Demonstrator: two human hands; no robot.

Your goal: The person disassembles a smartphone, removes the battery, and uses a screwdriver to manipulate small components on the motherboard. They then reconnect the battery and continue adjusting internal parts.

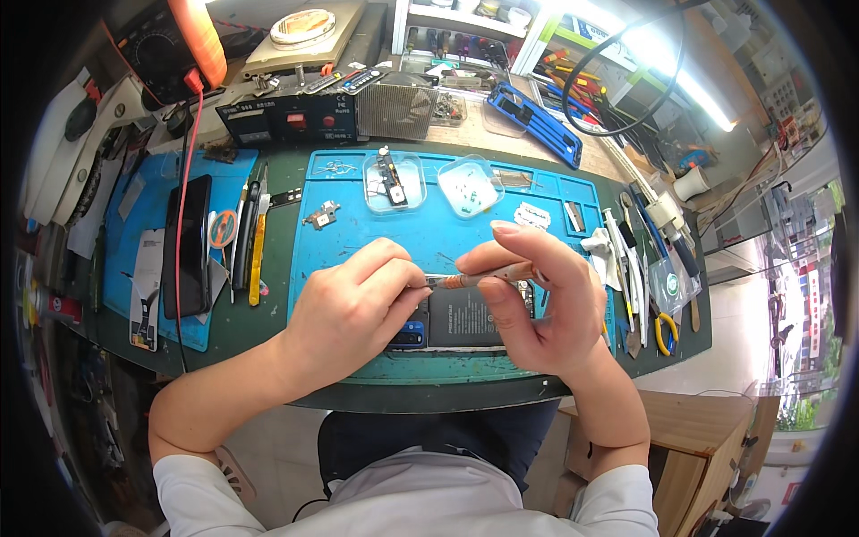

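Above an opened phone (461,324), whose dark battery shows, I hold a slim screwdriver-like tool (474,278) almost level. My right hand (568,309) is closed around its handle, with the thumb and fingers curled about it. The fingertips of my left hand (351,294) pinch together at the tool's thin left end; whether they also hold a small part there is hidden. A blue-edged camera piece (409,336) lies at the phone's left side, partly under my left hand. The phone's right part is hidden by my right hand.
The phone lies on a blue work mat (335,259). Behind it stand two clear boxes, one with a phone part (391,182), one with small bits (472,190). Tweezers and yellow-handled pliers (666,333) lie right; a dark phone (189,246) and knives lie left.
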